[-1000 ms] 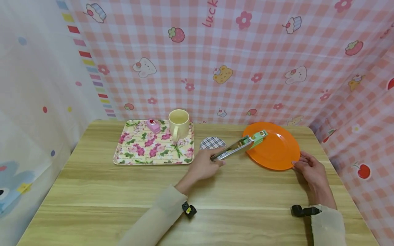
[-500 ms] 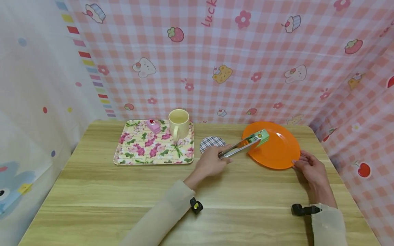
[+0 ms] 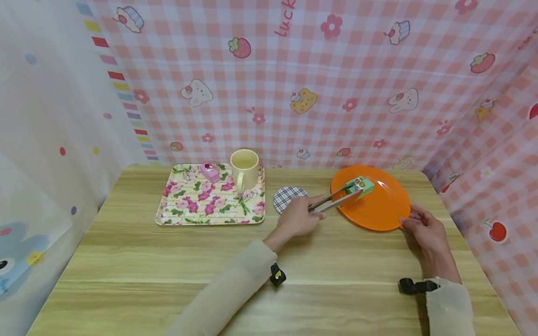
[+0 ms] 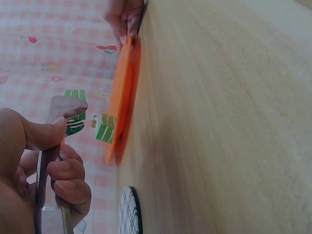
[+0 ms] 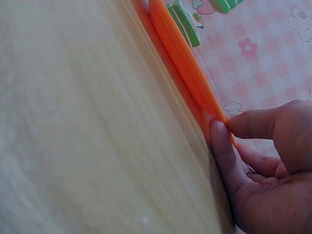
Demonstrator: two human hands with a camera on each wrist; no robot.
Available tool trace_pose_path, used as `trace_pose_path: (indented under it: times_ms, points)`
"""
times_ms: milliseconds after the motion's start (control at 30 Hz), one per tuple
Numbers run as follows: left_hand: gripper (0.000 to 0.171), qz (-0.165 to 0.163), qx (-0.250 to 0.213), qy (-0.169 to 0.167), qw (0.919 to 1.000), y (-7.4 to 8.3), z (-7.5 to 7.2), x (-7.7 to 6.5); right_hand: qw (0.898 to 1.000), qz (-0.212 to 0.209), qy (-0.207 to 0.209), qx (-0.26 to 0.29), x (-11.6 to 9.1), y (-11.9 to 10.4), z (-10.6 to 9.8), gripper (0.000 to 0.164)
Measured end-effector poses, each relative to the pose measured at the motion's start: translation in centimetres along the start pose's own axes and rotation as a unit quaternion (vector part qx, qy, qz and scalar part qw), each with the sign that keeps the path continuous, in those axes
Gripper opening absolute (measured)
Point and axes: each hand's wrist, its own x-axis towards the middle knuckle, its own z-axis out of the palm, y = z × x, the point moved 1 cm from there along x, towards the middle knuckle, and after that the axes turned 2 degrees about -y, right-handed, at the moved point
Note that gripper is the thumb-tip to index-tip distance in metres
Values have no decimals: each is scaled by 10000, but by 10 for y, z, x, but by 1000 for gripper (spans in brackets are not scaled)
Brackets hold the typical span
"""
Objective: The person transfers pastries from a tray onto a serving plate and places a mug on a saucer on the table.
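Observation:
My left hand (image 3: 298, 217) grips metal tongs (image 3: 338, 201) at the middle of the table. Between the tongs' tips is a green layered cake slice (image 4: 75, 94), held above the orange plate (image 3: 384, 212). A second green cake slice (image 4: 106, 128) sits on that plate; in the head view the two overlap, so their gap is hard to judge. With thumb and fingers, my right hand (image 3: 424, 228) pinches the plate's near right rim, also plain in the right wrist view, where the resting slice (image 5: 185, 22) shows and the other hangs apart from it.
A checked round coaster (image 3: 287, 196) lies beside my left hand. To its left a floral tray (image 3: 168, 215) bears a pale yellow mug (image 3: 248, 175) and a pink cake slice (image 3: 210, 173). A gingham cloth (image 3: 269, 84) hangs along the table's back edge.
My left hand has moved rightward with the tongs, bringing the held cake slice farther over the orange plate. The right hand keeps its pinch on the rim, and the plate has hardly shifted.

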Motion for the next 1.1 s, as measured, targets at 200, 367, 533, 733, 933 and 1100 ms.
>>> trace_pose_path:
  times_ms: [200,367,533,733,933,1100]
  points:
    - [53,-29,-37,-57,10000,3,7,8,10000,-21,-9,-27,0,1,-2,76]
    - [51,53,-74,-88,9999,7,13,15,9998,28,-7,-178,0,1,-2,76]
    - [51,3,-49,-80,10000,12,18,21,9997,70,-21,-232,0,0,-2,77]
    - [51,-30,52,-70,10000,18,26,29,9999,21,-56,-108,1,1,-2,77]
    - [53,-2,207,-92,9997,21,33,37,9999,-29,-46,-106,0,1,-2,77]
    - [52,-95,376,-82,9992,24,38,42,9999,-45,-83,-47,1,1,-2,77]
